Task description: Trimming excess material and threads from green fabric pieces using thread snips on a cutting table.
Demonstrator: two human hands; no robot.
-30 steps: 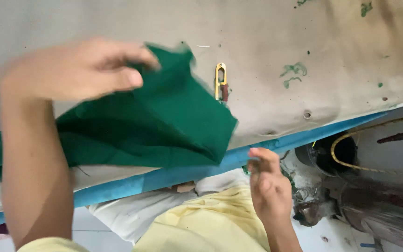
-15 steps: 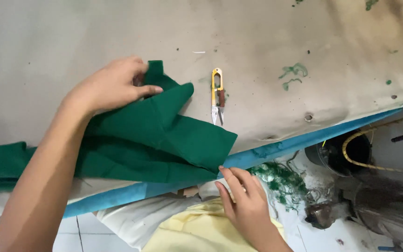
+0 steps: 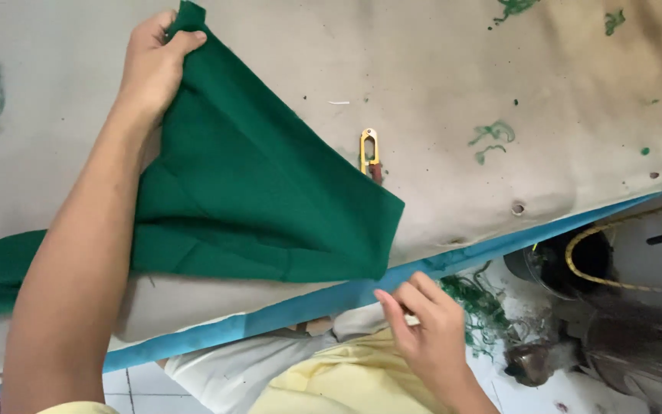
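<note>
My left hand (image 3: 151, 65) is shut on the top corner of a dark green cloth (image 3: 270, 199) and holds it up over the beige padded table (image 3: 461, 69). The cloth spreads down to a lower corner near the table's blue edge (image 3: 499, 249); its left end trails off along the table. My right hand (image 3: 427, 330) hovers just under that lower corner, off the table edge, fingers loosely bent and holding nothing that I can make out. A small yellow thread snip (image 3: 369, 149) lies on the table, partly covered by the cloth's right edge.
Green thread scraps and stains (image 3: 492, 134) dot the table top. Below the edge are a tangle of green threads (image 3: 476, 303), a dark round container (image 3: 553, 264) with a yellow cord (image 3: 599, 280), and my pale yellow clothing (image 3: 331, 383).
My left hand has lifted the cloth's corner up and away, spreading the cloth wider. My right hand has come off the lower corner and dropped slightly below the table edge.
</note>
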